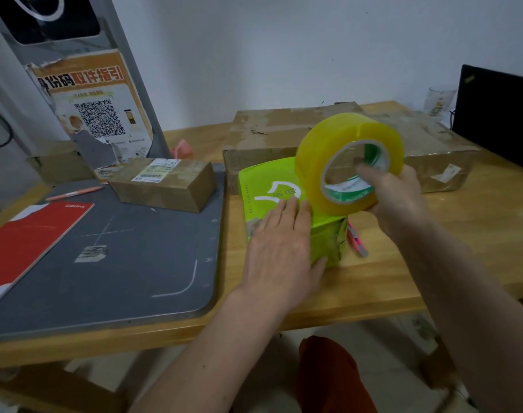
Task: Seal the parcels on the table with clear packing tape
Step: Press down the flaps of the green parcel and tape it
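Two hands work at the centre of the head view, over a light wooden tabletop (388,281). Much is cut off or blocked: the roll of packing tape (348,162) covers the right rear corner of the green parcel (263,186), the left hand (281,248) hides most of the parcel's near top face, and the white characters printed on the green face are too blurred to read. Whether a strip of tape already runs from the roll onto the parcel cannot be told.

The green parcel stands on the tabletop at the centre of the frame, directly beneath both hands. The left hand lies flat on its top with fingers straight and together, thumb down over the near side. The right hand (394,201) holds the roll tilted at the parcel's right edge, fingers hooked through the core and the palm behind it. The roll is thick, yellowish and translucent, with a green and white core.

Behind it, upper right, lies a large flat cardboard parcel (284,138) with wrinkled tape. A small cardboard box (165,183) bearing a label sits on the grey scale platform (129,263) at left, near a red booklet (30,236). A pink utility knife (357,239) lies just right of the green parcel.
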### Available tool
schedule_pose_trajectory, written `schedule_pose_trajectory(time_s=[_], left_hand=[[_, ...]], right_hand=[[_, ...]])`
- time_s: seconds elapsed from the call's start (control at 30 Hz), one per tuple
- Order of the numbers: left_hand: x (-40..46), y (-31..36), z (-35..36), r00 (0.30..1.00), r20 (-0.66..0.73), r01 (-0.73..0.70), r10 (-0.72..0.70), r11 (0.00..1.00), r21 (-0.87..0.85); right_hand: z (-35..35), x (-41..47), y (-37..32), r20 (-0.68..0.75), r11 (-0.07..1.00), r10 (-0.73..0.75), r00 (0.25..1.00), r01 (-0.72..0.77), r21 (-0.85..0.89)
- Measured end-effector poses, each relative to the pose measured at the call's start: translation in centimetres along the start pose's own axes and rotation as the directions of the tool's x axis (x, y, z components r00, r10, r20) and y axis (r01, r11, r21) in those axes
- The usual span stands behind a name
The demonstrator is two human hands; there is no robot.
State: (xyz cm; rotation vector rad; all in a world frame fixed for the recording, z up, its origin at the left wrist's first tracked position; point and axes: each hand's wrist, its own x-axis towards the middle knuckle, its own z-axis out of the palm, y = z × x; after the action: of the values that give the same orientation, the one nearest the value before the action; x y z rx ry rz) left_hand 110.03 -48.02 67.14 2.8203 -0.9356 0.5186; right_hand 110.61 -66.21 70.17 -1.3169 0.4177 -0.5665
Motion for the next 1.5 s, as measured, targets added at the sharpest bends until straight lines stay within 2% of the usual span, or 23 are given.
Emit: schedule_pose_trajectory(time_s=[0.07,0.17,0.23,0.33,0.43,0.53,0.63,0.73,0.83,0.97,1.03,1.13,1.2,1.23,1.33,1.43,1.5], left_hand=[[-0.2,0.2,-0.5,1.0,0.004,-0.01,0.01,1.0,0.011],[-0.1,0.3,-0.2,0.999,0.014,-0.031,0.031,0.998,-0.047],[-0.1,0.0,-0.1,1.0,-0.017,-0.022,0.022,1.0,-0.002],[-0.3,0.1,-0.2,1.0,0.029,0.011,-0.011,1.0,0.013],[0.5,0.3,-0.6,0.996,0.095,-0.003,0.005,1.0,-0.021],[2.7,0.0,-1.6,0.995,0.1,0.011,-0.015,0.999,0.031],[3.5,-0.8,-1.9,0.979,0.181,0.083,-0.089,0.996,0.042],[3.2,-2.0,-1.1,0.939,0.302,0.203,-0.167,0.975,-0.091],[3.0,-3.0,-1.1,0.924,0.327,0.263,-0.198,0.95,-0.169],[1.9,-4.7,-1.2,0.93,0.285,0.315,-0.232,0.903,-0.294],[1.3,-5.5,-1.0,0.939,0.248,0.32,-0.237,0.866,-0.385],[0.7,-6.0,-0.8,0.944,0.182,0.331,-0.276,0.789,-0.519],[0.1,-5.5,-0.2,0.948,0.147,0.311,-0.282,0.723,-0.616],[-0.3,-5.1,0.2,0.953,0.119,0.281,-0.278,0.674,-0.683],[-1.1,-4.1,2.1,0.957,0.101,0.234,-0.271,0.522,-0.82],[-1.3,-3.0,2.5,0.96,0.152,0.25,-0.234,0.474,-0.844],[-0.7,-2.4,1.6,0.961,0.077,0.182,-0.266,0.398,-0.899]], right_hand=[[-1.0,1.0,0.0,-0.027,0.992,0.053,0.998,-0.05,0.117],[-2.6,2.0,0.7,0.011,0.979,0.105,0.994,-0.106,0.172],[-3.8,2.7,1.1,-0.008,0.971,0.125,0.992,-0.121,0.205],[-5.4,3.5,1.6,-0.051,0.974,0.124,0.991,-0.112,0.195],[-6.0,2.9,3.0,-0.037,0.955,0.196,0.98,-0.182,0.233],[-6.2,2.2,4.4,-0.036,0.949,0.237,0.971,-0.223,0.223],[-6.2,1.9,4.6,-0.033,0.942,0.247,0.968,-0.232,0.243],[-5.4,1.6,4.6,0.021,0.937,0.253,0.967,-0.251,0.243],[-4.1,1.0,4.7,0.068,0.933,0.243,0.968,-0.252,0.258],[-2.1,-0.5,4.7,0.158,0.915,0.256,0.954,-0.292,0.28],[-1.1,-1.6,4.6,0.253,0.897,0.254,0.934,-0.325,0.299],[1.1,-3.4,3.7,0.365,0.858,0.195,0.911,-0.338,0.386],[2.6,-3.9,3.0,0.33,0.871,0.14,0.934,-0.275,0.407],[3.2,-3.9,2.5,0.254,0.887,0.126,0.959,-0.223,0.404],[3.9,-3.2,0.9,0.039,0.975,0.05,0.998,-0.057,0.216],[5.2,-3.7,-0.4,0.071,0.983,-0.11,0.991,0.119,-0.138],[6.0,-4.0,-0.4,0.096,0.941,-0.176,0.98,0.196,-0.275]])
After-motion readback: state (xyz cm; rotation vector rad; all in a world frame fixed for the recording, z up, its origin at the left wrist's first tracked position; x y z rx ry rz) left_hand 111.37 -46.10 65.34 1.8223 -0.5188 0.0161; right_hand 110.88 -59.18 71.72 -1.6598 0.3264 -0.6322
